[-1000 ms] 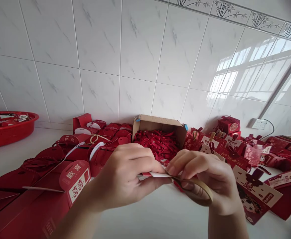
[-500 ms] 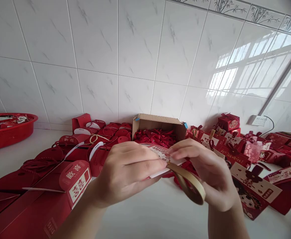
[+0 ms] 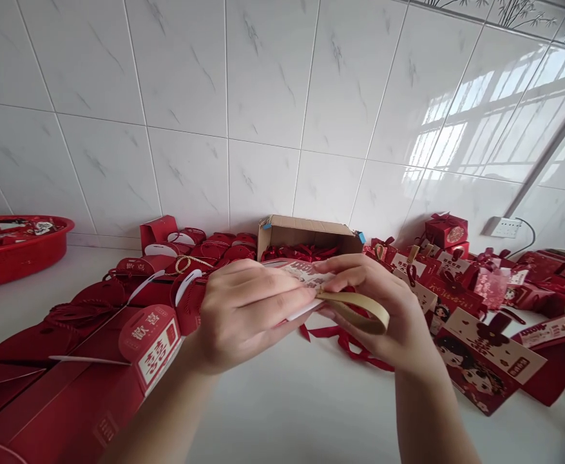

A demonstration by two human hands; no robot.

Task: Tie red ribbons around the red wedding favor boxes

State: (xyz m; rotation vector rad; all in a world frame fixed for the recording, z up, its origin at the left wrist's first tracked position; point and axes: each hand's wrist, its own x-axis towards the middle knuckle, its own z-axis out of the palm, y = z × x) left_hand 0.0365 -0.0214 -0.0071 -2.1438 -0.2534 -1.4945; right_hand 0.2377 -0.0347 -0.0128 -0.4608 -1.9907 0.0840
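Note:
My left hand (image 3: 256, 309) is closed round a small red and white printed gift box (image 3: 302, 273), its fingers laid across the top. From the side of the box that faces me sticks out a loop of gold ribbon (image 3: 362, 305). My right hand (image 3: 383, 290) curls in from the other side, its thumb and fingers closed at the base of the loop. Its fingertips meet the box close to the left fingertips. Much of the box is hidden behind both hands. Under it, loose red ribbon (image 3: 359, 351) lies on the white tabletop (image 3: 282, 406).
At the left lie several red gift boxes (image 3: 151, 348), with a red basin (image 3: 21, 254) of packets behind. An open cardboard box (image 3: 311, 227) holding red ribbons stands by the tiled wall. More gift boxes (image 3: 489, 354) crowd the right, near a wall socket (image 3: 503, 227).
The ribbon loop has swung up and now lies flatter. My right hand has closed in on its base. More red ribbon shows beneath as the hands rise slightly.

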